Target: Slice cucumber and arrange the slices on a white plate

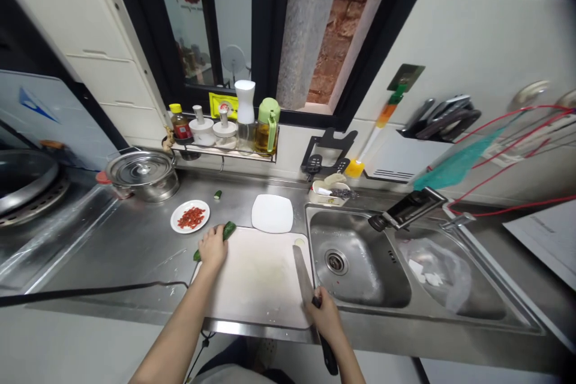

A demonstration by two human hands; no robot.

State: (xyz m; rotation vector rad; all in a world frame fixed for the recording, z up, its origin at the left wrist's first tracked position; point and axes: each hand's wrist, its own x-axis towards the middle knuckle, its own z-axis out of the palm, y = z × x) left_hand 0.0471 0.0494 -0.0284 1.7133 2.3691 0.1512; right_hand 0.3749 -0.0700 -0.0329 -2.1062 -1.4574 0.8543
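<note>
My left hand (pixel 213 248) is closed over a dark green cucumber (pixel 229 230) at the left edge of the white cutting board (pixel 252 306). Both ends of the cucumber stick out past my fingers; its middle is hidden. In my right hand (pixel 324 314) is a kitchen knife (pixel 302 270), gripped by its black handle. The blade points away from me over the board's right side, with its tip close to a small pale slice (pixel 299 242). A short cucumber piece (pixel 218 195) lies on the steel counter behind the board.
Left of the board is a white plate (pixel 173 221) of chopped red pieces. Behind it stands an empty square white plate (pixel 272 213). A double sink (pixel 360 306) borders the board's right. A lidded steel pot (pixel 155 186) stands back left, below a condiment rack (pixel 225 154).
</note>
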